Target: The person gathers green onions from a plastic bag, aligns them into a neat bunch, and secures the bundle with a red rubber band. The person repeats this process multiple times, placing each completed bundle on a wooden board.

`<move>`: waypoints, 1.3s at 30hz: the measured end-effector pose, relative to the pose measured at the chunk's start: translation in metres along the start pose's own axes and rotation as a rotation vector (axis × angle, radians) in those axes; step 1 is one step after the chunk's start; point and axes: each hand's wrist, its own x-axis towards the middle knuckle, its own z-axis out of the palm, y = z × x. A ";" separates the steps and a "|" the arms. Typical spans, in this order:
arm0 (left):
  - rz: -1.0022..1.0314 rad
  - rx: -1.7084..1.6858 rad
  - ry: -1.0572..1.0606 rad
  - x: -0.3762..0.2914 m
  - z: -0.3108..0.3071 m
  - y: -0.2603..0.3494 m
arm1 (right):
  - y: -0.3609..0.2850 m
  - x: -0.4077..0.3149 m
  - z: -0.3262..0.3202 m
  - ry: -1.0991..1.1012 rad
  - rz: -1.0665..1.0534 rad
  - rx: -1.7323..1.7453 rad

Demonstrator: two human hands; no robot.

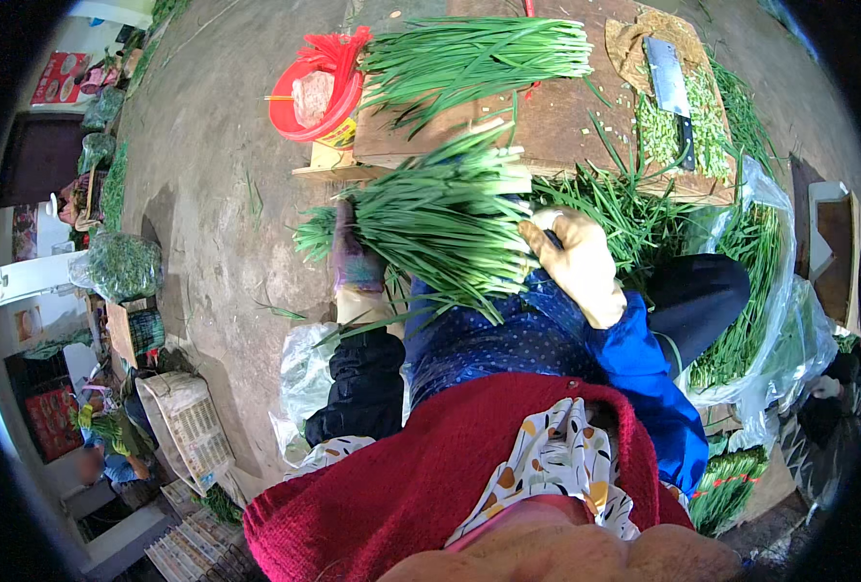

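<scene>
Over my lap, my left hand [355, 251], in a purplish glove, grips a loose bunch of long green garlic chives [430, 218] near its leafy end. The pale stalk ends point right. My right hand [583, 262], in a pale glove, has curled fingers against those ends; whether it pinches any stalks is unclear. Beyond, a neat pile of chives [481, 62] lies on a wooden board [430, 138]. A cleaver [669, 80] with a black handle rests at the board's right, over a brown cloth [623, 54] and chopped stalk bits [707, 124].
A red bucket [282, 120] with red ties [332, 58] stands at the board's left end. Loose chives [619, 218] lie below the board's near edge. At right is a clear plastic bag of chives [743, 313]. Far left, another person [114, 458] is among baskets and bagged greens.
</scene>
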 end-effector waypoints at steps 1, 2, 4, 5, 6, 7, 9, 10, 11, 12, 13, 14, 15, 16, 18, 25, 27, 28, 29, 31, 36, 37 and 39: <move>0.032 0.078 0.100 -0.001 0.000 -0.005 | 0.012 -0.012 -0.002 0.043 -0.056 -0.070; 0.036 0.081 0.065 -0.001 -0.001 -0.008 | 0.023 -0.024 -0.001 0.104 0.053 -0.015; 0.038 0.104 0.037 -0.001 -0.001 -0.011 | 0.050 -0.036 -0.013 0.113 0.319 -0.121; 0.038 0.124 0.049 -0.001 -0.001 -0.012 | 0.062 -0.036 -0.027 0.082 0.453 -0.275; 0.049 0.138 0.043 0.000 0.000 -0.013 | 0.070 -0.029 -0.036 -0.038 0.485 -0.725; 0.035 0.143 0.051 0.000 0.000 -0.012 | 0.071 -0.027 -0.045 -0.039 0.295 -0.886; 0.044 0.156 0.036 0.001 0.003 -0.012 | 0.061 -0.010 -0.052 -0.016 0.445 -0.772; 0.034 0.156 0.076 0.001 0.005 -0.012 | 0.050 -0.002 -0.050 0.034 0.271 -0.548; 0.031 0.163 0.066 0.001 0.007 -0.012 | 0.037 0.009 -0.043 0.107 0.034 -0.315; 0.030 0.170 0.051 0.001 0.009 -0.013 | 0.024 0.022 -0.031 -0.040 0.070 -0.231; -0.002 0.150 0.012 0.001 0.010 -0.012 | 0.013 0.035 -0.019 -0.137 0.013 -0.146; 0.007 0.180 -0.001 0.001 0.012 -0.012 | 0.004 0.046 -0.004 -0.214 0.160 0.128; 0.044 0.192 0.017 -0.001 0.013 -0.009 | -0.002 0.051 0.006 -0.264 0.362 0.367; 0.051 0.181 -0.010 -0.002 0.014 -0.008 | -0.004 0.053 0.012 -0.186 0.401 0.395; 0.046 0.177 0.003 -0.006 0.014 -0.004 | -0.001 0.048 0.018 -0.107 0.264 0.550; -0.060 0.229 0.025 -0.003 0.015 -0.009 | 0.019 0.029 0.018 0.090 0.363 0.602; -0.035 0.227 -0.006 -0.003 0.015 -0.011 | 0.028 0.028 0.002 0.262 0.322 0.833; -0.027 0.251 0.009 -0.003 0.015 -0.012 | 0.035 0.028 -0.011 0.338 0.460 0.828; -0.013 0.267 0.032 -0.004 0.015 -0.012 | 0.044 0.024 -0.032 0.323 0.545 0.577; -0.008 0.249 0.053 -0.006 0.014 -0.013 | 0.055 0.017 -0.060 0.027 0.574 -0.540; -0.010 0.252 0.049 -0.007 0.020 -0.014 | 0.028 0.011 -0.055 0.088 -0.048 -0.167; 0.000 0.253 0.020 -0.006 0.022 -0.014 | 0.015 0.019 -0.041 0.036 -0.265 -0.387; -0.017 0.268 0.003 -0.005 0.023 -0.013 | -0.007 0.036 -0.011 -0.036 -0.398 -0.345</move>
